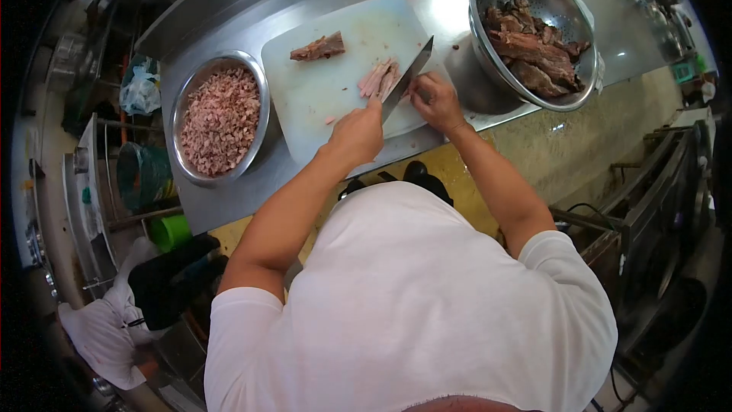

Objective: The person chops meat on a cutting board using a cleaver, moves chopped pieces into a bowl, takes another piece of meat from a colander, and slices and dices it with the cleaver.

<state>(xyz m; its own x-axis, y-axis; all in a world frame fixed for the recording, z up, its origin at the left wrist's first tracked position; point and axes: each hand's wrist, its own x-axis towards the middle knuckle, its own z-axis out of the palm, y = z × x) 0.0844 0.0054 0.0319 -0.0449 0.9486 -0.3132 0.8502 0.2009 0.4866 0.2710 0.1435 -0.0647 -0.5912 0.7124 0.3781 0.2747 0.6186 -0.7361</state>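
Observation:
My left hand (357, 134) is closed around the handle of a broad-bladed kitchen knife (409, 76), whose blade slants up and to the right over a white cutting board (301, 111). Sliced strips of cooked meat (378, 78) lie against the blade's left side. On the other side of the blade, my right hand (436, 103) has its fingers bent and pinched together close to the metal; what is between the fingertips is too small to make out. A larger chunk of meat (318, 47) rests farther back on the board.
Left of the board, a metal bowl (261, 123) holds finely chopped meat. A steel colander (488, 57) with big meat pieces stands at the right on the steel table (221, 210). Another person (107, 336) is at lower left, near a green bucket (171, 233). Metal racks (656, 191) stand right.

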